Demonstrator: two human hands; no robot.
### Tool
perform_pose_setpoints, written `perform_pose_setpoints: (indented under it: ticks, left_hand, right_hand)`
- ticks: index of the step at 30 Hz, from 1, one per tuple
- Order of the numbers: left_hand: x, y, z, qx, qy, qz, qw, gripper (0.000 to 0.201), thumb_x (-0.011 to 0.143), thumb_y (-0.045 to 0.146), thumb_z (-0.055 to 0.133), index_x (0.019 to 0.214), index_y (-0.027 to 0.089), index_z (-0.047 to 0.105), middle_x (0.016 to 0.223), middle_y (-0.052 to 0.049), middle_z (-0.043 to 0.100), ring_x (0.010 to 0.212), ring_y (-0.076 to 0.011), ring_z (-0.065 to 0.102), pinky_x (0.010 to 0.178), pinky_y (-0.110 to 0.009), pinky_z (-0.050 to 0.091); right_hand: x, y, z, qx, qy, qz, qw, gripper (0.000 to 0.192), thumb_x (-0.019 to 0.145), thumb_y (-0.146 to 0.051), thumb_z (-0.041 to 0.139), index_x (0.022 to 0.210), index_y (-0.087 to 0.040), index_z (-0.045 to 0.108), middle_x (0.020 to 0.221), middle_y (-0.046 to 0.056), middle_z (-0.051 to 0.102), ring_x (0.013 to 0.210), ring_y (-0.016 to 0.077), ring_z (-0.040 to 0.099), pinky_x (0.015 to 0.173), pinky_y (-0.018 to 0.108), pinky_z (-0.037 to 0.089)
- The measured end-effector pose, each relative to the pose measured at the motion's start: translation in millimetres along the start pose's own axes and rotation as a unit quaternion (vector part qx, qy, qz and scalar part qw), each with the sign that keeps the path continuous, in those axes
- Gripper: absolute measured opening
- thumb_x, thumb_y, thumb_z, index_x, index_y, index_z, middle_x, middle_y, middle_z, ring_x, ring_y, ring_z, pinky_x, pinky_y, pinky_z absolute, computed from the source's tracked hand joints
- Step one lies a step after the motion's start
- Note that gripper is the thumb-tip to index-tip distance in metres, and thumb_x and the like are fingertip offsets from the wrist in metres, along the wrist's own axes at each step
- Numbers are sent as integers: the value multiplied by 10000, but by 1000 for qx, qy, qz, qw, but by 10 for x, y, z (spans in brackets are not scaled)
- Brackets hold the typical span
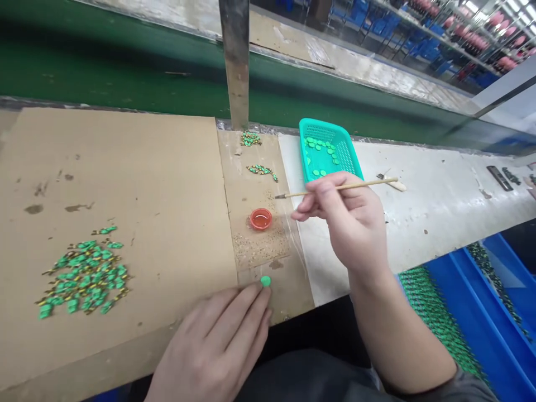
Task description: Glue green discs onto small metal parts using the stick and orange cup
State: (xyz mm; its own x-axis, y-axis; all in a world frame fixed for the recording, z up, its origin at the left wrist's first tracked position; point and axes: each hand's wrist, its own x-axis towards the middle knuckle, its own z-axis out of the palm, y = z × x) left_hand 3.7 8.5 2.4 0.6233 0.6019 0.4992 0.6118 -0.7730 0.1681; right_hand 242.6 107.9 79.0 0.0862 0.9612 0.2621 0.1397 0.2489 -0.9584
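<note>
A thin paintbrush (368,183) with a dark tip and a wooden handle is pinched in my right hand (355,223), raised above the bench. Its tip points left, above and to the right of a small red dish (261,219) of liquid. At the front edge of the cardboard, my left hand (221,335) has its fingers pressed together, with a small round green disc (265,281) at the fingertips. The left thumb is hidden. Just behind my right hand stands a teal plastic basket (355,156) with more green discs inside.
Piles of small green, yellow and dark pieces lie on the cardboard at the left (86,276) and near the post (250,138). A metal post (235,67) rises at the back edge. Blue bins (481,312) stand below on the right. Behind runs a green conveyor belt (125,67).
</note>
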Motion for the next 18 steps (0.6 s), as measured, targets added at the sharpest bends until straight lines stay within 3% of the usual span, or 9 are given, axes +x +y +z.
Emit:
perform_pose_setpoints:
  ticks: [2, 4, 9, 18]
  left_hand:
    - [-37, -15, 27, 5, 0, 9, 1000, 248, 1087, 114, 623, 1194, 185, 835, 1372, -67, 842, 1114, -253, 803, 897, -465, 623]
    - [-74, -8, 66, 7, 21, 1, 1000, 232, 1081, 127, 652, 1204, 180, 841, 1386, -60, 841, 1104, -255, 791, 904, -470, 604]
    - [-106, 51, 153, -2, 64, -36, 997, 238, 1061, 165, 727, 1274, 148, 832, 1358, -43, 854, 1045, -261, 748, 882, -483, 538]
    - [-144, 61, 206, -20, 81, -41, 996, 223, 1067, 170, 718, 1257, 133, 827, 1344, -58, 855, 1044, -281, 716, 887, -496, 496]
  right_hand:
    - [41, 57, 68, -15, -21, -23, 999, 256, 1153, -483, 697, 1070, -246, 646, 868, -21, 800, 733, 141, 817, 707, 290, 692]
    - [63, 120, 122, -74, -39, -74, 994, 235, 1175, -427, 661, 1024, -258, 600, 820, -42, 762, 638, 107, 736, 626, 252, 609]
    - [99, 201, 209, -237, -105, -218, 941, 323, 1170, -261, 645, 859, -250, 557, 788, -51, 653, 677, 95, 635, 651, 244, 497]
    - [106, 248, 280, -289, -119, -260, 914, 334, 1196, -284, 593, 869, -256, 538, 762, -50, 571, 661, 111, 547, 626, 260, 439]
